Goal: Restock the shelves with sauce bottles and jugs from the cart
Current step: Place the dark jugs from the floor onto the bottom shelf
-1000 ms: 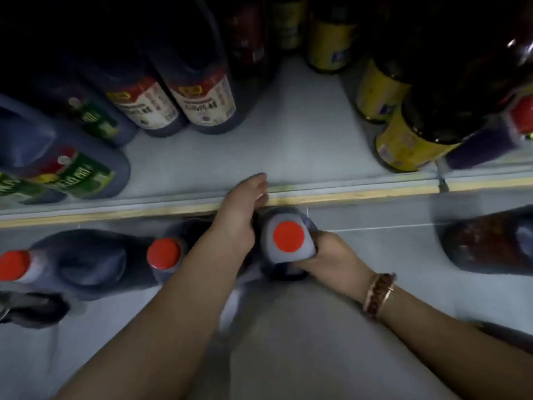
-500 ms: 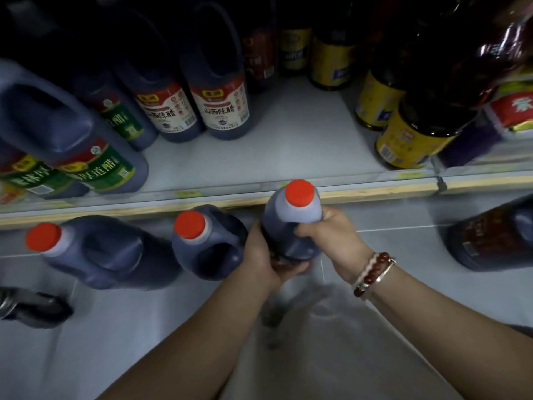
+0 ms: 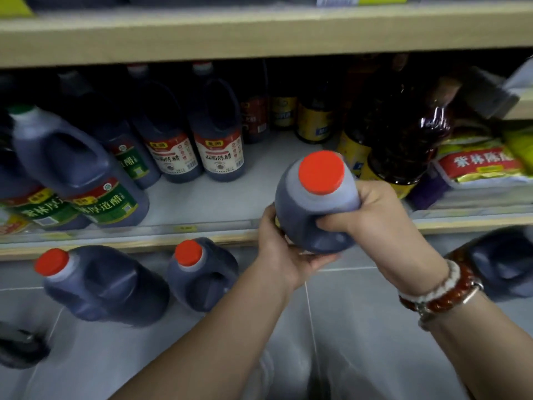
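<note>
Holding the red-capped jug [image 3: 314, 215] in the air just in front of the lower shelf [image 3: 219, 203], the person has both hands on it: the right hand [image 3: 375, 217] curls round the handle side below the neck, and the left hand [image 3: 278, 252] cups the body and underside. The jug is full of dark liquid and looks heavy, so the main risk, as I judge it, is a slip if the left hand lets go before the base sits flat on the shelf. A drop would land on the tiled floor [image 3: 360, 327], near the two jugs [image 3: 106, 284] standing there. The bare patch of shelf lies between the red-and-white-labelled jugs [image 3: 219, 142] on the left and the yellow-labelled bottles [image 3: 401, 145] on the right, which stand just beside the right hand. Swinging the jug in wide could knock one of those tall bottles over. The upper shelf board [image 3: 259, 27] hangs low above, so lifting too high could catch the cap [image 3: 321, 172]. Setting the base only on the front lip would leave it ready to tip out.
</note>
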Tool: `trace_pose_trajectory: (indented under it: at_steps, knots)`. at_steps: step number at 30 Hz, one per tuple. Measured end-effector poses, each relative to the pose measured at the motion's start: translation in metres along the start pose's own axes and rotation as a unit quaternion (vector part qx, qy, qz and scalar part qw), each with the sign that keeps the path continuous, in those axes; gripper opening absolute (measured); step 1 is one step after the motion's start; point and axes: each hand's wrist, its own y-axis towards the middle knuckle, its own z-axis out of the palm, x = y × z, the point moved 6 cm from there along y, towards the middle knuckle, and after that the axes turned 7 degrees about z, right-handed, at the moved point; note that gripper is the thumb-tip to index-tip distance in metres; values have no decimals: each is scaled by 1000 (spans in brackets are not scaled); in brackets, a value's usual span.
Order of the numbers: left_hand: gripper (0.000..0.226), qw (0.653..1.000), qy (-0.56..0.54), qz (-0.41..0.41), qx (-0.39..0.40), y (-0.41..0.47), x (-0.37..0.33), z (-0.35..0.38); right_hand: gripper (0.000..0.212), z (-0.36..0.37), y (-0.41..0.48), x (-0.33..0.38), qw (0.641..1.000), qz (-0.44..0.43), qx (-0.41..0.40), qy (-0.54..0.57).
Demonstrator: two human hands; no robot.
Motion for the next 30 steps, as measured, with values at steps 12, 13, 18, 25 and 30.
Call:
trace_pose_trajectory:
  at_steps: [12,13,18,25,30]
  knots:
    - [50,983,-94,153,24,39,-68,32,25,22,87,31,995,-88,4,-44]
    - [50,983,-89,156,23,44,-70,30,29,23,93,31,996,-86,3,-39]
    - [55,990,-74,116,8,67,-83,25,24,22,127,10,998,-20,7,62]
    - [44,990,-44,137,-3,78,-101,38,30,14,179,-9,999,18,-1,47]
    - [36,984,64,163,-12,86,-108,35,20,1,202,-14,996,39,-18,78]
